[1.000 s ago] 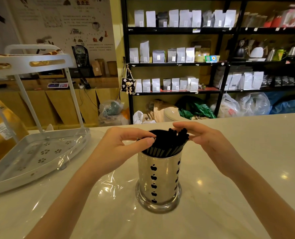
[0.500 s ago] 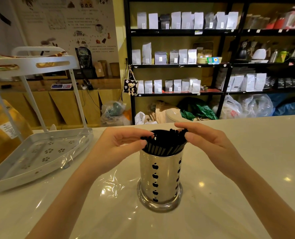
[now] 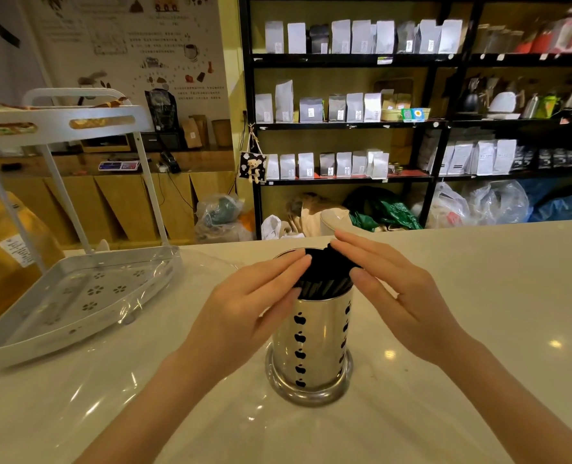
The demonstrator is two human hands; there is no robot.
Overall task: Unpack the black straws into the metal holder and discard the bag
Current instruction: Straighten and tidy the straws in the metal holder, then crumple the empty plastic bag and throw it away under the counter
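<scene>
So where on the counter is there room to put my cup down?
The white counter is bare to the right of the metal holder, out past the right hand. The left side is crowded: the white rack sits there, and the clear plastic bag lies spread in front of it.

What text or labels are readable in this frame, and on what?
None can be read.
Wall poster: printed lines, too small and blurred.
Pouches on the shelves: small labels, unreadable.
Yellow bag: white label, blurred.
Green and white box on the shelf: print unreadable.
Metal holder: apple-shaped cutouts only, no text.
</scene>
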